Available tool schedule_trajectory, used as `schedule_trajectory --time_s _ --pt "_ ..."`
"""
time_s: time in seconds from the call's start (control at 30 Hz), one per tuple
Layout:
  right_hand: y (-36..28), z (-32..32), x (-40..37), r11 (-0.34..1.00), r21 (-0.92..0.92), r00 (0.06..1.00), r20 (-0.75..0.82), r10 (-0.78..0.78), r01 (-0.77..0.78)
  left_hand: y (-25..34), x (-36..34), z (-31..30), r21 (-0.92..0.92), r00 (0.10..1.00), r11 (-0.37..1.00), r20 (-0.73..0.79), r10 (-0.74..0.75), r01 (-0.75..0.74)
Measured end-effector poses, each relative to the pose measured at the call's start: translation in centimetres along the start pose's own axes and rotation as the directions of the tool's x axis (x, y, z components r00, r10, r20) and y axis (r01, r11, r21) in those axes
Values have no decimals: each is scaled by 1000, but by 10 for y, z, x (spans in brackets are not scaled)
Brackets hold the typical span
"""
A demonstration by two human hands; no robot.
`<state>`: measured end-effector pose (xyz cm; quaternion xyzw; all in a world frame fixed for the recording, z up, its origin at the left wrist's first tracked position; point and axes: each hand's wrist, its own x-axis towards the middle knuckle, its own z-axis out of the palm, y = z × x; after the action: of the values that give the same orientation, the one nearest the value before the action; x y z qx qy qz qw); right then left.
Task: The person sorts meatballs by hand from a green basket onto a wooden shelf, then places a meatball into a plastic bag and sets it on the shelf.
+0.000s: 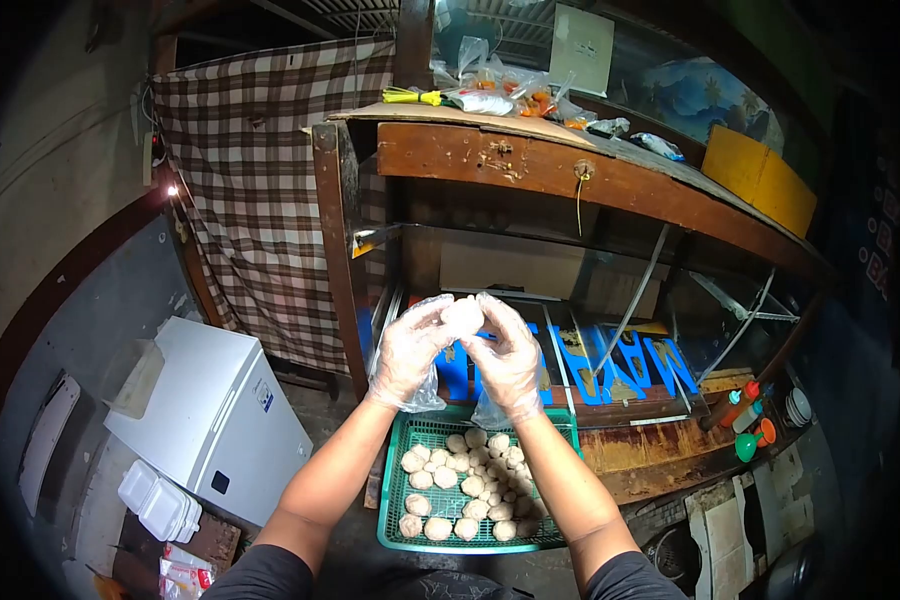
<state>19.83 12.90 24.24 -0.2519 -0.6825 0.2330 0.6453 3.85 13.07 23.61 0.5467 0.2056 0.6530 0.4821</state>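
Note:
Both of my hands wear clear plastic gloves and are raised over a green plastic basket. My left hand and my right hand hold one pale round meatball between their fingertips, the fingers curled around it from both sides. Below them, the green basket carries many pale, lumpy meatballs of larger and smaller sizes, spread loosely across its mesh floor. My right forearm hides part of the basket's right side.
A wooden stall counter stands ahead, with plastic bags of food and a yellow box on top. A white chest freezer and foam boxes are at left. Sauce bottles stand at right.

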Motion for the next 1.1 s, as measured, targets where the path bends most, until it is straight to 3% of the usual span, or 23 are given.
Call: schedule_trajectory --time_s 0.23,0.3,0.37,0.5,0.53,0.63,0.67,0.77,0.83,0.97,1.03,1.1 --pt "11 5 37 998 -6 994 -82 -67 66 -6 39 2 22 986 989 -75 150 -149" --pt "25 5 49 991 -90 990 -96 -103 94 -6 50 1 52 980 982 -67 186 -182" --pt "37 6 58 991 -95 990 -92 -103 94 -11 60 -3 -87 995 993 -79 68 -75" --pt "67 11 76 994 -84 993 -93 -76 68 -40 91 -19 -73 994 994 -81 78 -84" --pt "76 14 81 999 12 993 -111 -45 47 -41 94 -19 -75 992 994 -104 66 -74" --pt "92 18 94 999 45 994 -110 12 -8 -49 109 -23 -32 987 994 -124 100 -105" --pt "95 18 98 998 -48 992 -126 24 -30 -53 114 -25 -45 984 993 -140 106 -113" --pt "111 20 112 992 -101 989 -130 67 -81 -61 130 -30 -25 981 996 -180 78 -84" --pt "115 22 121 995 -83 987 -157 35 -49 -57 138 -26 -41 978 998 -204 35 -44" --pt "120 25 136 977 -138 969 -208 133 -164 -67 160 -32 -10 972 998 -225 61 -65" --pt "136 27 149 972 3 951 -208 229 -234 -68 171 -32 -46 964 998 -261 -49 39" --pt "142 23 152 974 -90 960 -209 184 -207 -77 182 -35 -63 962 997 -268 -61 45"
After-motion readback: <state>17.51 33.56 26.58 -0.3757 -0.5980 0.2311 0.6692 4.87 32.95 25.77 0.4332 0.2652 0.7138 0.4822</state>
